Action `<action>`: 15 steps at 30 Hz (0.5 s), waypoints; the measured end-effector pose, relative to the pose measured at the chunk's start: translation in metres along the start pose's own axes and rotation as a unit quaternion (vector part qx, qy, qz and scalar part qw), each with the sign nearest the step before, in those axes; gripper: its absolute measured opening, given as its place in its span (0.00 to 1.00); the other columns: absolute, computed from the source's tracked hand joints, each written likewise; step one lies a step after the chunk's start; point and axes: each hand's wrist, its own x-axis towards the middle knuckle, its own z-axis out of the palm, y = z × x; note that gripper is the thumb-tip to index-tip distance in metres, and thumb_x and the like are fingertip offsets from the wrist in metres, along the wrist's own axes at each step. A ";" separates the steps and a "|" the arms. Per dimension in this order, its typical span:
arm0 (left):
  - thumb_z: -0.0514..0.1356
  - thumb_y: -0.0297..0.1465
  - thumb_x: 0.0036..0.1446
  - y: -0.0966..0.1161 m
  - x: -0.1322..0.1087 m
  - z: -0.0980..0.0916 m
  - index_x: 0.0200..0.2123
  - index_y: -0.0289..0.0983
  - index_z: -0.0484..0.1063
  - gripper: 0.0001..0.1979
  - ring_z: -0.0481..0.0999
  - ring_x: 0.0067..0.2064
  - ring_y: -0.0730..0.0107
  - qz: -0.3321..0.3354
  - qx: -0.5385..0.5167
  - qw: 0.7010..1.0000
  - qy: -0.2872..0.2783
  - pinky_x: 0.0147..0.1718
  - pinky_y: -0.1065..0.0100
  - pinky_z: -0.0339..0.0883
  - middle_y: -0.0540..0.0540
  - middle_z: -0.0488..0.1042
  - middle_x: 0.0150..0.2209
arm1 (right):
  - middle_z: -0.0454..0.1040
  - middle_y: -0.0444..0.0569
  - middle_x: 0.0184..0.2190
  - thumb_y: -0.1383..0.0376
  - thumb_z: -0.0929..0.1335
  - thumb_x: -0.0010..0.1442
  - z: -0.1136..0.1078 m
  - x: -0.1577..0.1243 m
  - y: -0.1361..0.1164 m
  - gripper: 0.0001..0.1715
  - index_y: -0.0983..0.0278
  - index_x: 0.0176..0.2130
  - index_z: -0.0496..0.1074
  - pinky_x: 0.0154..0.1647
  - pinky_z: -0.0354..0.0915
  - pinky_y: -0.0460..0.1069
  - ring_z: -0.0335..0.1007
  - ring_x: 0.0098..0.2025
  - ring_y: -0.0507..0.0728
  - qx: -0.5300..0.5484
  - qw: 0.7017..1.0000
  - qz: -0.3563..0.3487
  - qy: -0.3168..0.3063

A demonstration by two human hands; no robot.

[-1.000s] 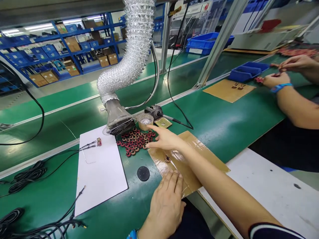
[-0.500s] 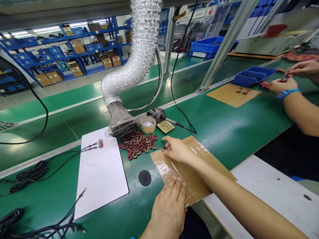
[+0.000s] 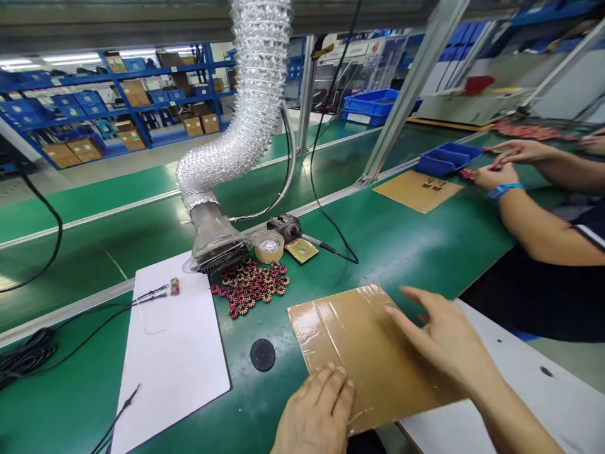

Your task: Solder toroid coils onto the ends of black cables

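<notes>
My left hand (image 3: pixel 316 413) lies with its fingers flat on the lower left edge of a brown cardboard sheet (image 3: pixel 363 359) covered with shiny clear tape. Over the right side of that sheet, my right hand (image 3: pixel 444 337) is raised with thumb and index finger spread. I see nothing between its fingers. A pile of small red-and-black wound ring coils (image 3: pixel 255 284) sits beyond the sheet's far left corner. Nearer to my left hand, a black round disc (image 3: pixel 263 355) rests on the green bench (image 3: pixel 255 416).
A fume extraction hood (image 3: pixel 215 243) hangs from a silver duct (image 3: pixel 255 101). Beside it are a tape roll (image 3: pixel 269 247), a soldering iron (image 3: pixel 314 241) and a yellow sponge (image 3: pixel 302 250). A white board (image 3: pixel 172 353) carries cables at left. A co-worker's hands (image 3: pixel 501 173) are at right.
My right hand has moved right and nearer, away from the pile, and its fingers have opened; the coil it pinched no longer shows there. My left hand stays on the cardboard. The view has shifted.
</notes>
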 end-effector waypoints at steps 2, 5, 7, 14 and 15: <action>0.52 0.33 0.64 -0.001 0.002 0.005 0.59 0.36 0.64 0.21 0.68 0.61 0.64 0.024 0.012 1.000 0.015 0.59 0.66 0.64 0.46 0.69 0.60 | 0.73 0.61 0.47 0.41 0.65 0.53 -0.004 -0.021 0.026 0.35 0.60 0.51 0.65 0.48 0.68 0.64 0.73 0.45 0.70 0.052 0.989 0.120 -0.063; 0.53 0.31 0.64 -0.003 0.004 0.007 0.60 0.36 0.63 0.22 0.67 0.62 0.62 0.049 0.017 0.999 0.006 0.59 0.65 0.65 0.45 0.70 0.59 | 0.75 0.58 0.42 0.42 0.67 0.53 -0.013 -0.046 0.047 0.38 0.50 0.58 0.57 0.43 0.71 0.62 0.76 0.39 0.68 0.276 0.921 0.204 -0.186; 0.55 0.34 0.63 -0.004 0.004 0.006 0.62 0.37 0.60 0.25 0.65 0.63 0.60 0.055 0.011 0.998 -0.010 0.59 0.63 0.65 0.43 0.69 0.60 | 0.74 0.60 0.44 0.44 0.71 0.50 -0.030 -0.053 0.060 0.42 0.46 0.60 0.55 0.40 0.71 0.60 0.77 0.39 0.67 0.391 0.868 0.227 -0.205; 0.64 0.47 0.53 -0.003 0.000 0.016 0.62 0.37 0.60 0.37 0.65 0.62 0.52 0.000 0.005 1.000 -0.013 0.57 0.58 0.68 0.40 0.67 0.61 | 0.74 0.75 0.41 0.53 0.60 0.66 -0.075 0.014 0.127 0.35 0.67 0.65 0.54 0.29 0.68 0.56 0.77 0.31 0.60 0.198 0.931 0.258 0.164; 0.65 0.47 0.53 -0.003 -0.001 0.021 0.61 0.38 0.61 0.37 0.66 0.62 0.51 -0.004 0.007 1.000 -0.009 0.57 0.58 0.69 0.39 0.68 0.60 | 0.73 0.76 0.44 0.54 0.58 0.68 -0.069 0.034 0.127 0.33 0.70 0.64 0.54 0.31 0.69 0.54 0.77 0.34 0.59 0.166 0.937 0.239 0.192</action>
